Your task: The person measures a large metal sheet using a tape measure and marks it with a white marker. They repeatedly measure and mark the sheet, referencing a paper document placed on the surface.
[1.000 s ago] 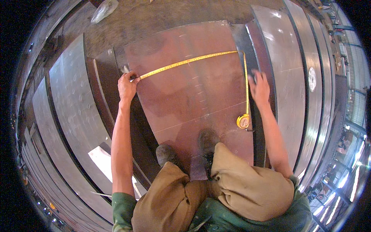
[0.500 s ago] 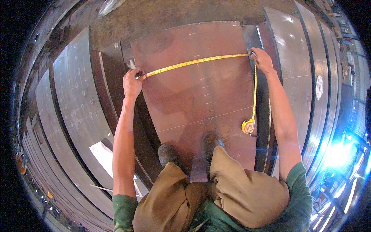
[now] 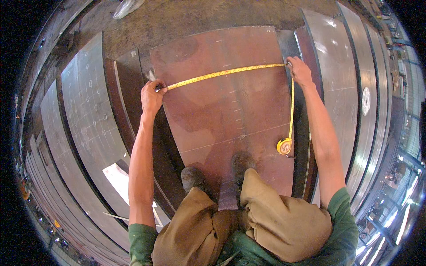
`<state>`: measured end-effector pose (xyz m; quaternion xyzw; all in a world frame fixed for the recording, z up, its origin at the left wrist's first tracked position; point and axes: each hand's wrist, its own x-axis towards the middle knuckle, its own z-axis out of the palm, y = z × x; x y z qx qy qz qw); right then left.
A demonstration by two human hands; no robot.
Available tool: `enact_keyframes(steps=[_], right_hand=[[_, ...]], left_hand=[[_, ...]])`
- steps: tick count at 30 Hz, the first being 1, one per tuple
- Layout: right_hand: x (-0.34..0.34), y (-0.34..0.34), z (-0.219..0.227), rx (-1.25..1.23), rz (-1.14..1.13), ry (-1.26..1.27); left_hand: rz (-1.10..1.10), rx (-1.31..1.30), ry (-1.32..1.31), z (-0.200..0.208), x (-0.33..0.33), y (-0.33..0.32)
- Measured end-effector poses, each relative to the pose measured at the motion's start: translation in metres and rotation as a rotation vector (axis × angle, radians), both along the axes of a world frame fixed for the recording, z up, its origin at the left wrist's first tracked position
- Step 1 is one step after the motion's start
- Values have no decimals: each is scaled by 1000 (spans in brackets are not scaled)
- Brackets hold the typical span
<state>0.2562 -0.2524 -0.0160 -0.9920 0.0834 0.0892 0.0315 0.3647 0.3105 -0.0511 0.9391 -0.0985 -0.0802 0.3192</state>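
A yellow tape measure (image 3: 226, 72) stretches across a reddish-brown metal plate (image 3: 208, 115). At the plate's left edge, my left hand (image 3: 152, 95) pinches the tape's end, with a small dark item showing at its fingers that I cannot make out. My right hand (image 3: 299, 71) grips the blade at the right edge, fingers closed, also around something thin and dark. From there the blade bends and runs back toward me to its yellow case (image 3: 284, 146), which rests near the plate's right edge. White marks and a thin line cross the plate.
Grey steel plates (image 3: 91, 88) lie in long rows on the left, and more curved plates (image 3: 335, 62) on the right. My boots (image 3: 243, 163) stand on the brown plate. A white sheet (image 3: 117, 177) lies at left; clear plastic (image 3: 128, 8) is on the far floor.
The bright blue-white glare at the right has gone. Both hands stay nearly where they were; the tape and its case have shifted only very slightly.
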Motion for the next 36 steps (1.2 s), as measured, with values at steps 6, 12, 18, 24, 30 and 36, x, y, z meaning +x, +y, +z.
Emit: enact_keyframes(steps=[6,12,18,24,30,36], right_hand=[[-7,20,14,70,-77,-118],[-41,41,26,122,-118,-311],[-70,98,30,473,-261,-187],[-84,141,28,1042,-678,186],[-84,162,46,1100,-643,253],[-74,174,38,1081,-557,298]], left_hand=[[-14,18,-34,3,-1,5],[-18,70,-11,5,-1,0],[-20,80,-48,3,-2,8],[-16,91,-29,-2,-2,10],[4,85,-7,-3,-1,-2],[51,87,7,-5,0,3]])
